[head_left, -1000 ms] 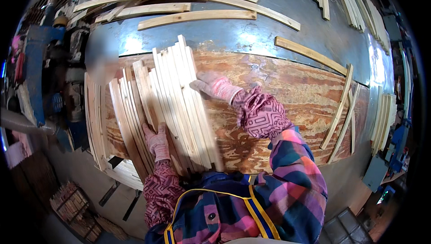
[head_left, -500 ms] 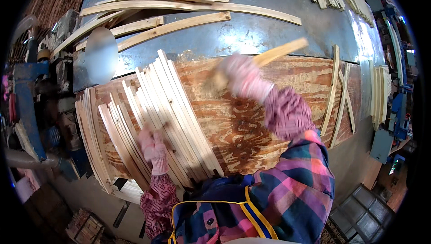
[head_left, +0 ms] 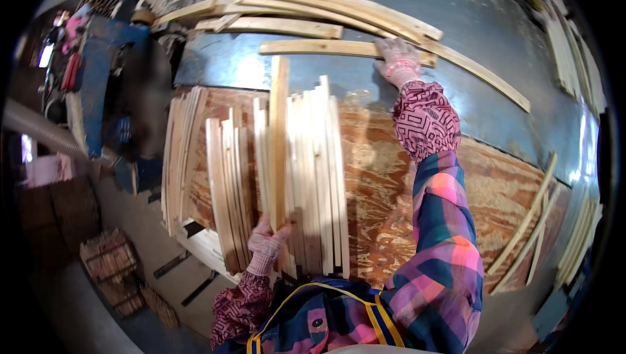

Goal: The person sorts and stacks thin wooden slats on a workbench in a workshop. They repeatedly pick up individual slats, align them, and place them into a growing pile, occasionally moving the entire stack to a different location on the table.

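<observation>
My left hand [head_left: 266, 247], in a pale knitted glove, is closed round the lower part of a wooden strip [head_left: 278, 132]. That strip stands out above a row of pale strips [head_left: 319, 171] laid side by side. My right hand [head_left: 399, 62], gloved too, is stretched far forward. Its fingers are spread over the right end of another wooden strip [head_left: 313, 47], touching it. This strip lies in front of a loose pile of strips [head_left: 345, 12] on the blue-grey metal surface. The underside of the right hand is hidden.
A stained plywood board [head_left: 378, 178] lies under the row. More strips [head_left: 179, 158] are grouped at its left, and a few crossed strips [head_left: 528, 223] at its right. Blue machinery [head_left: 98, 87] stands at the left. The metal table [head_left: 469, 41] extends behind.
My right hand, which was swinging a strip over the board, has moved forward onto the pile. A strip is now in my left hand. The view has turned, shifting the scene rightward.
</observation>
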`<control>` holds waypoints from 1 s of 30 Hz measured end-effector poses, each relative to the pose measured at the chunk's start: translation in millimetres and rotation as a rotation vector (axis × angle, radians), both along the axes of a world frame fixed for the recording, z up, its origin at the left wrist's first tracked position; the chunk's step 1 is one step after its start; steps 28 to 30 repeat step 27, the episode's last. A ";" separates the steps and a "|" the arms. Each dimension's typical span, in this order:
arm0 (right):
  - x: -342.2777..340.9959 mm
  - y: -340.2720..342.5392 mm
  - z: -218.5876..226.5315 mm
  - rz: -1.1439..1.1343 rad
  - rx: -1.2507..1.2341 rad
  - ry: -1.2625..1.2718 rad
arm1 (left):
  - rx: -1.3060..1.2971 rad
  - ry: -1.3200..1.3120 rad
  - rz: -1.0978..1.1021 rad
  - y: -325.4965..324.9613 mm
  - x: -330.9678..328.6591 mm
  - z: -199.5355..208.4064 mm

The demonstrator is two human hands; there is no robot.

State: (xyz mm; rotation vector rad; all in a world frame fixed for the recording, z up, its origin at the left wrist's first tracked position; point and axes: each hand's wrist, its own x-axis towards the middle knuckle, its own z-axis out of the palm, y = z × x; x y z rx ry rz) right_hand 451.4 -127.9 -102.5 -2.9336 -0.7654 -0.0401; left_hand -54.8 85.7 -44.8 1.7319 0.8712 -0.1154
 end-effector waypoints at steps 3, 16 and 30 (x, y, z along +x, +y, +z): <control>-0.4 20.0 19.1 -0.067 -0.142 0.218 | 0.452 -0.024 0.035 29.5 -48.5 -27.1; -264.0 -73.0 94.9 -0.419 0.624 1.525 | 1.165 0.600 -0.263 44.6 -32.8 -33.7; -43.9 80.6 52.4 0.015 0.075 0.299 | 0.891 0.438 -0.197 26.9 55.9 -24.4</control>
